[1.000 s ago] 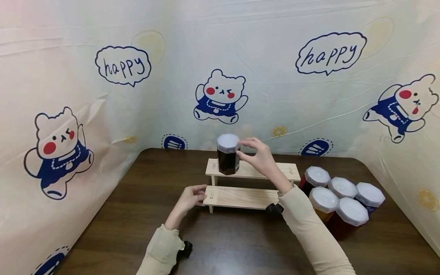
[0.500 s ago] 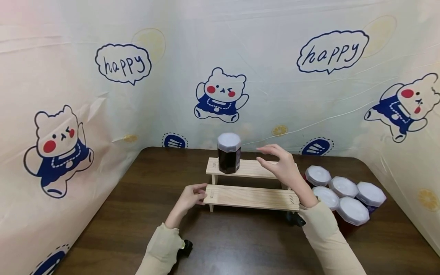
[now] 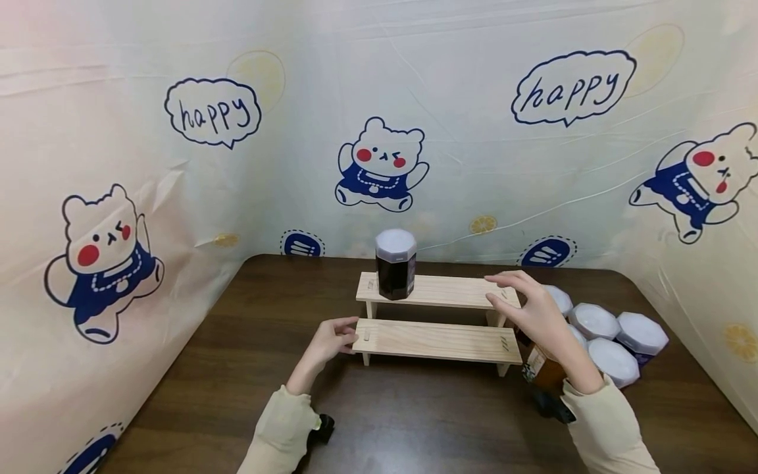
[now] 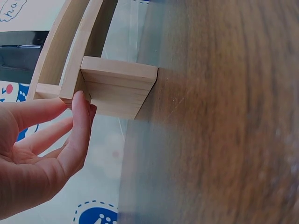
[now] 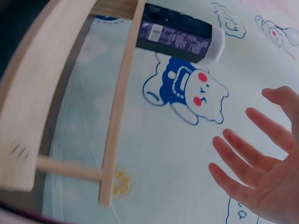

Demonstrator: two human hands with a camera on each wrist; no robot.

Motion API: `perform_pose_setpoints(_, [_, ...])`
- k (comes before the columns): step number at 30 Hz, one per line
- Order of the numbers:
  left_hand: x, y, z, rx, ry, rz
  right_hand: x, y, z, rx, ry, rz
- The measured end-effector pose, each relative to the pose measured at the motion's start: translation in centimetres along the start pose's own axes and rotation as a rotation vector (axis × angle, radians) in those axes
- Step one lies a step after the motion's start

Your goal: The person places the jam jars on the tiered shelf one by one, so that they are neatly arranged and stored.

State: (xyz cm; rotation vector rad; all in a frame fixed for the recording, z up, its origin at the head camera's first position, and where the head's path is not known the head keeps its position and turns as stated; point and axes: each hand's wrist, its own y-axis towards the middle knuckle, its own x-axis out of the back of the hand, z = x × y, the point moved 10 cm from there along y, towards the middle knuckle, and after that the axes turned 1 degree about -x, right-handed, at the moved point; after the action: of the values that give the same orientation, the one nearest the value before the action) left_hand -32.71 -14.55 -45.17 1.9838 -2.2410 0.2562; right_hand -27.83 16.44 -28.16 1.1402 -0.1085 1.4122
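Note:
A two-step wooden display rack (image 3: 435, 339) stands on the table. On the left part of its upper step sits a dark octagonal jar (image 3: 395, 275) with a whitish lid, upright; its purple label with a barcode (image 5: 156, 32) shows in the right wrist view. My left hand (image 3: 328, 342) pinches the left end of the lower step between thumb and fingertips, seen close up in the left wrist view. My right hand (image 3: 535, 313) has its fingers spread and holds nothing. It hovers between the rack's right end and a group of lidded jars (image 3: 594, 322), overlapping some of them.
Several jars stand close together at the right, among them an amber one (image 3: 541, 370) and one with a purple label (image 3: 642, 359). The brown wooden table (image 3: 414, 415) reaches back to a printed fabric backdrop (image 3: 284, 184) on the far side and both flanks.
My right hand has let go of the dark jar on the upper step and moved right toward the group of jars. My left hand has kept its hold on the rack.

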Motion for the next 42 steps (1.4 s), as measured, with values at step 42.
perform_pose_setpoints(42, [0.0,0.0,0.1,0.0,-0.002,-0.002,7.1,-11.2,-9.0,-0.273,-0.191,-0.03])
